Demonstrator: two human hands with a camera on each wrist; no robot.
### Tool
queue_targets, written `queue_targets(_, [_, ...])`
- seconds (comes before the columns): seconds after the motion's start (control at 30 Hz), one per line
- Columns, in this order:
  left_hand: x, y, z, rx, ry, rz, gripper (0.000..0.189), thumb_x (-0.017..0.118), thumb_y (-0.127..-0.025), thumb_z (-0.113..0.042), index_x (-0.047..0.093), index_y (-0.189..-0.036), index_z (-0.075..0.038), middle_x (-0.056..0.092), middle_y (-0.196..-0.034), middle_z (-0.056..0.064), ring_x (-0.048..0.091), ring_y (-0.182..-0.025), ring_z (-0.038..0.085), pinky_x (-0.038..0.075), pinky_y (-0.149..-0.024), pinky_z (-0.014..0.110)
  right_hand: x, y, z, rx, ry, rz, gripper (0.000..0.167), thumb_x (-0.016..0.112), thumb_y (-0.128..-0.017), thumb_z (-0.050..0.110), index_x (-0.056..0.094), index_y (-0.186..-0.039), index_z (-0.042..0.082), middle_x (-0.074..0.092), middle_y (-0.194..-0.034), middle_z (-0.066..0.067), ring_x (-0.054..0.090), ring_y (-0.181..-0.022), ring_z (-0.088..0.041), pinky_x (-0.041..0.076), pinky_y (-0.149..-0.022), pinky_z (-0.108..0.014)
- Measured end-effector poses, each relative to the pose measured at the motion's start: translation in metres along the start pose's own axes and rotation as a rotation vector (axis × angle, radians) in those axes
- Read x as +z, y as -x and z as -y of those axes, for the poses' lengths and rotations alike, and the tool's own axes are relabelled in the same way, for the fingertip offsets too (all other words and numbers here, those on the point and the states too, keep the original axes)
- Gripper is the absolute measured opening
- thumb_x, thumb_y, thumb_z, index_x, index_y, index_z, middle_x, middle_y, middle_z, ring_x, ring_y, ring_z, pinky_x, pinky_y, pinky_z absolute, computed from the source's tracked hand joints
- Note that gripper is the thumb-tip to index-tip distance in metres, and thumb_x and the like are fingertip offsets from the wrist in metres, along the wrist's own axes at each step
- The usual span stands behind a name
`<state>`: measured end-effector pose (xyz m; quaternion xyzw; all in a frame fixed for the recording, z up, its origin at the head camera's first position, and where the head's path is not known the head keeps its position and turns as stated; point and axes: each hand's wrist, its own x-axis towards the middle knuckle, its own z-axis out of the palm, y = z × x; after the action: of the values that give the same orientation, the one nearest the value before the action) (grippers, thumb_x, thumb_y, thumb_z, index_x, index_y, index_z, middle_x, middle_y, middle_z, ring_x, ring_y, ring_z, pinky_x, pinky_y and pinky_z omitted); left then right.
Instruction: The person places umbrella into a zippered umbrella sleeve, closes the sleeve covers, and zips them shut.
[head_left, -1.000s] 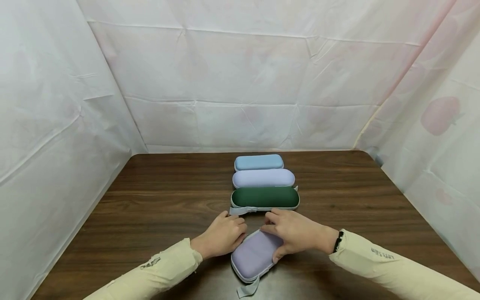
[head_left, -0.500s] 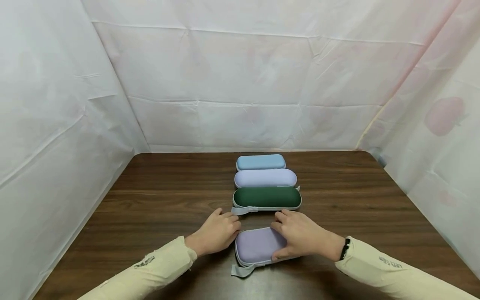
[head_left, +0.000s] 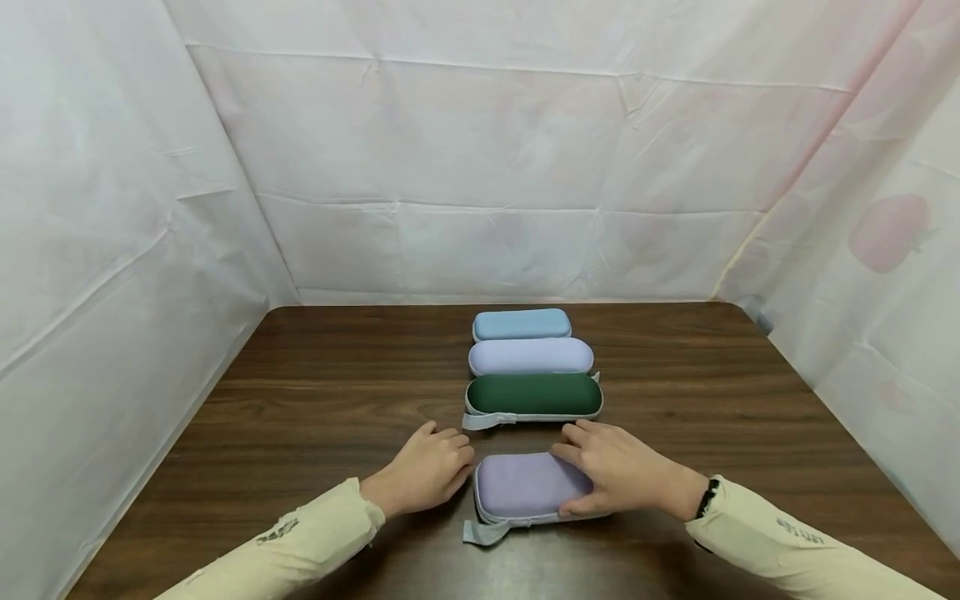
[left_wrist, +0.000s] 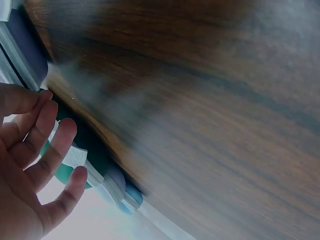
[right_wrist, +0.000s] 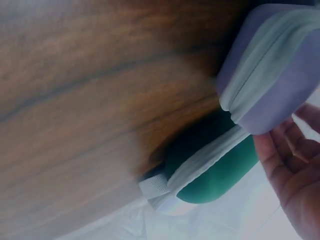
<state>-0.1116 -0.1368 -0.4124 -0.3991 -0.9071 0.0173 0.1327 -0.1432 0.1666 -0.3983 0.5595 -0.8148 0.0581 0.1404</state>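
Note:
A purple zip glasses case (head_left: 525, 486) with a grey zip band and a grey strap lies lengthwise across the near part of the table. My right hand (head_left: 618, 468) holds its right end, thumb along the near edge and fingers over the far side. In the right wrist view, fingertips (right_wrist: 265, 145) meet the corner of the case. Just off the left end rests my left hand (head_left: 429, 468), fingers loosely bent and holding nothing. Beyond the hands sits a dark green zip case (head_left: 534, 394), its grey strap pointing left.
Behind the green case, a lilac case (head_left: 531, 356) and a light blue case (head_left: 522, 323) continue the row towards the back. The brown wooden table (head_left: 337, 375) is bordered by white cloth hangings (head_left: 480, 150) at the back and sides.
The purple case has swung from slanted to parallel with the row, its strap now at the near left. My right hand has moved right; my left hand has drawn away to the left.

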Motion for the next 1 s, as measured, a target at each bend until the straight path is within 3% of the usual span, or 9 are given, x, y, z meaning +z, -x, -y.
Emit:
queue_targets(0.23, [-0.003, 0.009, -0.002, -0.004, 0.052, 0.010, 0.013, 0.065, -0.088, -0.023, 0.062, -0.076, -0.019, 0.056, -0.076, -0.007, 0.057, -0.077, 0.013, 0.042, -0.068, 0.036, 0.004, 0.003, 0.004, 0.055, 0.035, -0.022, 0.066, 0.062, -0.075, 0.070, 0.068, -0.099, 0.009, 0.044, -0.081, 0.003, 0.040, -0.068, -0.011, 0.041, -0.058, -0.026])
queue_targets(0.63, [-0.005, 0.015, -0.010, 0.036, 0.105, 0.014, 0.019, 0.067, -0.086, -0.020, 0.057, -0.071, -0.018, 0.049, -0.070, -0.009, 0.053, -0.071, 0.011, 0.035, -0.062, 0.030, 0.005, 0.004, 0.005, 0.080, 0.027, -0.023, 0.067, 0.062, -0.075, 0.070, 0.069, -0.100, 0.008, 0.046, -0.082, 0.001, 0.041, -0.069, -0.011, 0.042, -0.059, -0.027])
queue_targets(0.87, [-0.007, 0.018, -0.016, 0.053, 0.133, -0.020, 0.020, 0.068, -0.085, -0.020, 0.055, -0.069, -0.020, 0.047, -0.068, -0.011, 0.051, -0.067, 0.008, 0.028, -0.061, 0.025, 0.005, 0.002, 0.004, 0.081, 0.039, -0.020, 0.068, 0.063, -0.074, 0.070, 0.069, -0.101, 0.008, 0.048, -0.083, 0.001, 0.044, -0.070, -0.013, 0.044, -0.060, -0.029])
queue_targets(1.0, [-0.008, 0.019, -0.020, 0.066, 0.137, -0.032, 0.018, 0.068, -0.086, -0.022, 0.058, -0.071, -0.020, 0.049, -0.069, -0.011, 0.053, -0.069, 0.008, 0.030, -0.063, 0.026, 0.004, 0.001, 0.005, 0.077, 0.039, -0.020, 0.067, 0.064, -0.074, 0.070, 0.069, -0.101, 0.008, 0.048, -0.083, 0.000, 0.044, -0.070, -0.013, 0.044, -0.061, -0.030])
